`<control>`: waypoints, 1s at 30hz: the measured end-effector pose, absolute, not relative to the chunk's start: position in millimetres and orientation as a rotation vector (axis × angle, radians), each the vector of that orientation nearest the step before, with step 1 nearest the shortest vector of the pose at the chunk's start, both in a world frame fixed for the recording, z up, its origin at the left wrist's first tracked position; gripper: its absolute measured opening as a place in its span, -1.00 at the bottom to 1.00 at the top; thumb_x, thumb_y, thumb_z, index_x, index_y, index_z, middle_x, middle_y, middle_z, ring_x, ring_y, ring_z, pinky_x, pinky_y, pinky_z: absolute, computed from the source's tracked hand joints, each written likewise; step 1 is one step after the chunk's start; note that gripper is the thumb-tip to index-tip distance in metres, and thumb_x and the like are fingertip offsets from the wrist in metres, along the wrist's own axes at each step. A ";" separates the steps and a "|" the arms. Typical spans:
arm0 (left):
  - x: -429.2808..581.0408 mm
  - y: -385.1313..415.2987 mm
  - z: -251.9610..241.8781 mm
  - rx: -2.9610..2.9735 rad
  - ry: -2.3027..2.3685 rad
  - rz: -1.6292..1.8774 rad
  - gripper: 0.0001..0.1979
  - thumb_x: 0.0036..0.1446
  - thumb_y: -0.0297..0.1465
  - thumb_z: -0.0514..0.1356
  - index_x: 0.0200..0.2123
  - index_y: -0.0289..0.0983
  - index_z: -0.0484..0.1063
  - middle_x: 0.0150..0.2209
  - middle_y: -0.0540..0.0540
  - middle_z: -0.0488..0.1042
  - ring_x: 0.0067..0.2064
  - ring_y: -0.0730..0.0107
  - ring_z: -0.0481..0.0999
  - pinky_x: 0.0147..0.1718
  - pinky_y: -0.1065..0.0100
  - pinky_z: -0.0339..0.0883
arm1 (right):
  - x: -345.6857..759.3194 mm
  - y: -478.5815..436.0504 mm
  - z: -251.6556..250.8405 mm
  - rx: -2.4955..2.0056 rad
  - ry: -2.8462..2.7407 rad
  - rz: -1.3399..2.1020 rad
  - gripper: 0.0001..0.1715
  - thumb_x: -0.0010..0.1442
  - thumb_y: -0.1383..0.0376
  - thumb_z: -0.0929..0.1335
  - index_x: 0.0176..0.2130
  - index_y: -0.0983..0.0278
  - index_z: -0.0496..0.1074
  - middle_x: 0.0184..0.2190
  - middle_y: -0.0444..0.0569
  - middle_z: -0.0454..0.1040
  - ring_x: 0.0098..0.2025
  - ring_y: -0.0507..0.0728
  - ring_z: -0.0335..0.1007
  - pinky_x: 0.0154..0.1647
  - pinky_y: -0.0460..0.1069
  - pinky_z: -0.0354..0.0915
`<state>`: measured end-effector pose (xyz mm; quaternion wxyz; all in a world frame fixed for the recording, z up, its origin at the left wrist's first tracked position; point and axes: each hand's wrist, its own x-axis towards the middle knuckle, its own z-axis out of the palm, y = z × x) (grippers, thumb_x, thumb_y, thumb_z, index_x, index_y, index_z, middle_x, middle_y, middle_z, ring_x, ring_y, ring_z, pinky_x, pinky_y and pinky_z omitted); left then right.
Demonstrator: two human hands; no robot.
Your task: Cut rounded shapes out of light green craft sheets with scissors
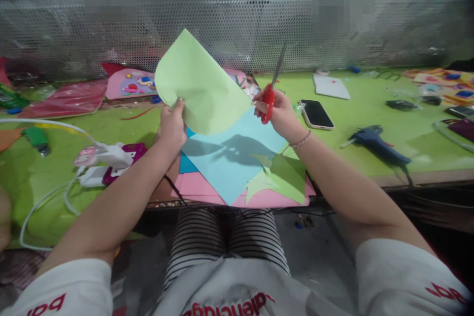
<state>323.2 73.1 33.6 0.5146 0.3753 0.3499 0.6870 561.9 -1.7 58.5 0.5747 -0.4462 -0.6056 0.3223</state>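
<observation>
A pale green sheet of paper (202,84), with a rounded left side and a pointed top, is held up above the table. My left hand (173,123) pinches its lower left edge, thumb on the front. In my right hand (279,113) is a pair of scissors (269,101) with red handles, blades pointing up and away. My right fingertips are at the sheet's right corner; whether they grip it I cannot tell. Under both hands lies a light blue sheet (229,177) on pink paper (192,185). Green paper scraps (287,177) lie at its right.
A phone (317,114) and a blue glue gun (381,145) lie to the right. A power strip with white chargers (114,155) and cables sits at left. A decorated pink piece (129,84) lies behind, before a perforated metal panel (237,10).
</observation>
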 end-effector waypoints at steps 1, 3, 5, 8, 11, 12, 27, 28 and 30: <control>323.2 72.7 33.0 0.913 0.840 1.640 -0.73 -0.03 -0.23 0.35 -0.33 -0.22 0.39 -0.20 -0.12 0.58 -0.02 0.20 0.53 0.02 0.19 0.41 | 562.1 -1.0 58.9 -1.042 -1.394 0.779 -0.61 -0.01 0.13 0.50 -0.31 0.25 0.30 -0.40 -0.13 0.35 -0.47 -0.02 0.33 -0.44 -0.08 0.39; 323.2 72.0 31.8 0.946 0.827 1.617 -0.69 -0.06 -0.21 0.36 -0.33 -0.25 0.40 -0.19 -0.15 0.57 -0.02 0.17 0.53 0.03 0.15 0.40 | 562.6 0.4 59.1 -1.038 -1.351 0.825 -0.63 -0.03 0.17 0.50 -0.32 0.25 0.31 -0.40 -0.13 0.35 -0.49 -0.03 0.34 -0.47 -0.09 0.38; 323.3 71.6 30.7 0.974 0.817 1.600 -0.66 -0.08 -0.19 0.37 -0.33 -0.27 0.40 -0.18 -0.17 0.57 -0.01 0.16 0.53 0.04 0.14 0.39 | 562.9 1.3 59.0 -1.032 -1.319 0.857 -0.63 -0.07 0.19 0.51 -0.33 0.25 0.32 -0.41 -0.14 0.35 -0.51 -0.04 0.33 -0.50 -0.10 0.38; 323.3 72.0 29.6 0.985 0.809 1.597 -0.65 -0.11 -0.18 0.38 -0.33 -0.26 0.41 -0.17 -0.18 0.57 0.00 0.15 0.53 0.03 0.15 0.40 | 562.3 1.2 59.0 -1.023 -1.306 0.898 -0.60 -0.12 0.18 0.52 -0.34 0.27 0.34 -0.45 -0.15 0.35 -0.54 -0.04 0.32 -0.53 -0.11 0.37; 323.5 72.5 29.6 0.982 0.802 1.590 -0.67 -0.11 -0.19 0.39 -0.34 -0.24 0.42 -0.18 -0.17 0.58 0.01 0.14 0.52 0.02 0.15 0.41 | 561.0 -0.3 59.7 -1.014 -1.301 0.944 -0.57 -0.14 0.17 0.54 -0.34 0.28 0.34 -0.48 -0.16 0.34 -0.55 -0.03 0.33 -0.56 -0.12 0.35; 323.7 72.5 29.8 0.977 0.802 1.588 -0.68 -0.11 -0.20 0.39 -0.34 -0.24 0.42 -0.19 -0.16 0.59 0.00 0.14 0.52 0.01 0.15 0.42 | 560.6 -0.8 60.0 -1.010 -1.296 0.957 -0.56 -0.14 0.16 0.54 -0.34 0.28 0.34 -0.48 -0.16 0.34 -0.55 -0.03 0.34 -0.57 -0.12 0.35; 323.4 72.1 30.4 0.983 0.753 1.538 -0.71 -0.11 -0.24 0.40 -0.37 -0.25 0.44 -0.28 -0.17 0.59 -0.05 0.12 0.55 0.00 0.14 0.43 | 564.4 -1.3 59.5 -0.980 -1.331 1.042 -0.63 -0.09 0.20 0.51 -0.35 0.22 0.31 -0.47 -0.17 0.25 -0.52 -0.03 0.25 -0.48 -0.06 0.41; 323.6 72.3 30.4 0.982 0.743 1.525 -0.72 -0.10 -0.25 0.40 -0.37 -0.26 0.44 -0.29 -0.18 0.59 -0.04 0.11 0.55 0.02 0.13 0.42 | 564.9 -1.3 59.7 -0.977 -1.326 1.056 -0.62 -0.10 0.19 0.51 -0.35 0.22 0.31 -0.45 -0.16 0.26 -0.51 -0.03 0.24 -0.49 -0.06 0.40; 324.3 71.5 31.3 0.973 0.744 1.492 -0.73 -0.09 -0.27 0.39 -0.37 -0.29 0.45 -0.30 -0.21 0.59 -0.04 0.09 0.55 0.04 0.12 0.41 | 565.7 -1.6 60.2 -0.971 -1.307 1.083 -0.60 -0.14 0.18 0.53 -0.36 0.21 0.32 -0.42 -0.14 0.28 -0.50 -0.03 0.22 -0.51 -0.07 0.38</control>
